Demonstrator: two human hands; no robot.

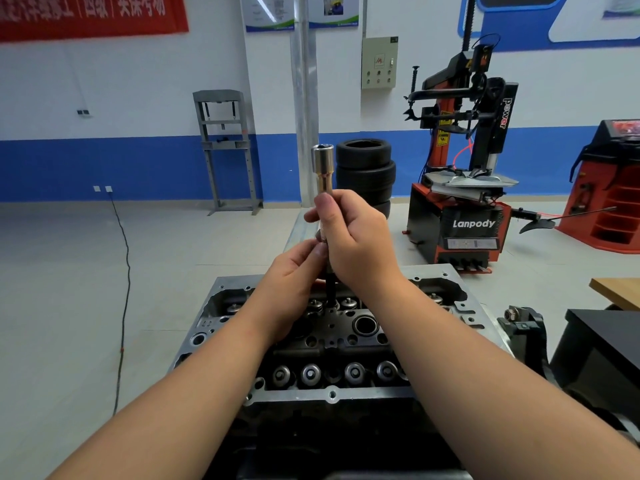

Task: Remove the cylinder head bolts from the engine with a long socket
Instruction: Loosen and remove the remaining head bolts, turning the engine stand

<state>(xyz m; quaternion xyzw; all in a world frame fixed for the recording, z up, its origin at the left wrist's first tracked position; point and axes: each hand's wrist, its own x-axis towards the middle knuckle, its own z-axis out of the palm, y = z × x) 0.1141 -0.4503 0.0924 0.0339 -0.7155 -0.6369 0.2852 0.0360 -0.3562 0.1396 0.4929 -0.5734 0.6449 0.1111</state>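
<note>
The engine's cylinder head [332,394] lies below me, with valve springs and bolt holes showing. A long chrome socket [322,164] stands upright above its middle, its wide end up. My right hand [349,237] grips the socket's shaft with thumb and fingers curled round it. Just below, my left hand [294,271] pinches the lower part of the shaft. A dark, thin shaft [330,289] runs down from my hands to the head; whether it is a bolt or part of the tool I cannot tell.
A stack of tyres [365,174] stands behind the engine. A red and black tyre changer [464,202] is at the right, a grey shop press [227,150] by the back wall. A black block [602,348] and a wooden table corner [620,289] sit at the right.
</note>
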